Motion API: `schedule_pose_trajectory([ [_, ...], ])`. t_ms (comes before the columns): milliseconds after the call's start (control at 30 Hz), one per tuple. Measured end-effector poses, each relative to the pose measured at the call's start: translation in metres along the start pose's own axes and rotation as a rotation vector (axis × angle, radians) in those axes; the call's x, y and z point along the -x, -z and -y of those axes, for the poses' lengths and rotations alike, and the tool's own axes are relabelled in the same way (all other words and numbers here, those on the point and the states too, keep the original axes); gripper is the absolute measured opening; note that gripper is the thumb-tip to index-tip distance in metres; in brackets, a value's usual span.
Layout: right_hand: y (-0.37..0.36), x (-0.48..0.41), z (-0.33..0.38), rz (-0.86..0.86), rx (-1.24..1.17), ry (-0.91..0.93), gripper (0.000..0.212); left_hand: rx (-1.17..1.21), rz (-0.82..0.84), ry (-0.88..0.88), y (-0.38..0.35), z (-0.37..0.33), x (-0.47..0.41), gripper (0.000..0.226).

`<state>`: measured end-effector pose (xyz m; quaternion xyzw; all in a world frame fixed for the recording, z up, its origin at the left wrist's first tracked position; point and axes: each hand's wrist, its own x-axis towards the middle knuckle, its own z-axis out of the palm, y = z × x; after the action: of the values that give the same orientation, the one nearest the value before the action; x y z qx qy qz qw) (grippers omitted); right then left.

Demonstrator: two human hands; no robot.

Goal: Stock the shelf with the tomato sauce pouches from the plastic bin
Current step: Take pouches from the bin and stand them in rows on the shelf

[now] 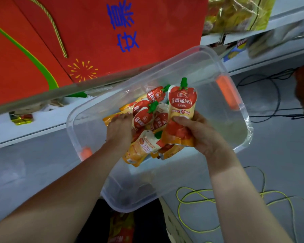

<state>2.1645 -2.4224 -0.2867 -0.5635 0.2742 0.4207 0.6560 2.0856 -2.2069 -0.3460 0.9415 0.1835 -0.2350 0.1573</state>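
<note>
While right hand grips one upright tomato sauce pouch above the clear plastic bin, left hand lies flat, fingers loose, on the pouch pile inside; white shelf behind.

Hands among pouches in bin

Clear bin — pouches heaped inside.

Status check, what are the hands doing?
Right hand holds upright pouch. Left hand on pouch pile in bin. Nothing blocking.
</note>
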Motion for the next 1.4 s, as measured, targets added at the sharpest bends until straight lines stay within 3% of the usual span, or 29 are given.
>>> schedule_pose_trajectory([
  [133, -0.004, 0.003, -0.003, -0.003, 0.062, 0.026, 0.048, 0.173, -0.012, -0.034, 0.011, -0.002, 0.01, 0.05],
  [333, -0.023, 0.045, 0.003, -0.075, -0.069, 0.111, 0.039, 0.439, -0.015, -0.1, 0.059, -0.015, 0.039, 0.053],
  [467, -0.043, 0.087, 0.007, -0.214, -0.11, 0.222, 0.036, 0.756, 0.056, -0.111, 0.098, -0.007, 0.075, 0.042],
  [567, -0.066, 0.126, 0.012, -0.223, -0.096, 0.333, 0.017, 0.982, 0.101, -0.106, 0.131, 0.008, 0.108, 0.035],
  [733, -0.123, 0.196, 0.016, -0.2, -0.033, 0.473, 0.021, 1.208, 0.046, -0.069, 0.191, 0.042, 0.168, 0.02],
  [1200, -0.319, 0.327, 0.026, -0.046, 0.202, 0.903, 0.016, 1.269, -0.324, -0.309, 0.355, 0.19, 0.297, 0.018],
  [1400, -0.404, 0.379, 0.07, 0.089, 0.294, 1.064, 0.007, 1.322, -0.53, -0.363, 0.432, 0.235, 0.332, 0.022],
])
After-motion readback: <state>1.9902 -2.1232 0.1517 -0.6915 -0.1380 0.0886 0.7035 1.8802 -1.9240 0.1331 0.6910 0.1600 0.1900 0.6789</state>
